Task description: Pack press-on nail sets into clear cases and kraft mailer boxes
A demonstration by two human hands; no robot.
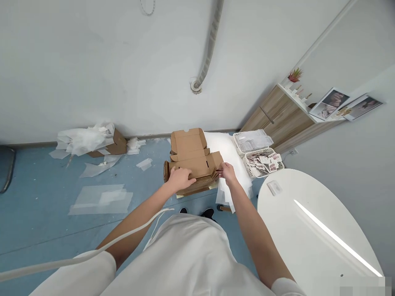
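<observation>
An unfolded brown cardboard mailer box (190,142) lies on a stack of similar flattened boxes (197,188), its lid panel toward the wall. My left hand (179,179) rests on the near panel with its thumb apart from the fingers. At the right side flap my right hand (227,172) is closed, pinching the cardboard edge between thumb and fingers. Beside the stack is a pile of white foam sheets (224,144), with loose sheet ends hanging near my right wrist.
Two white baskets stand to the right: one with clear plastic packs (253,141), one with small printed cards (263,161). A round white table (308,230) is at near right. Crumpled packing sheets (83,139) and a carton (119,144) lie left by the wall. A white cable (123,235) crosses my left arm.
</observation>
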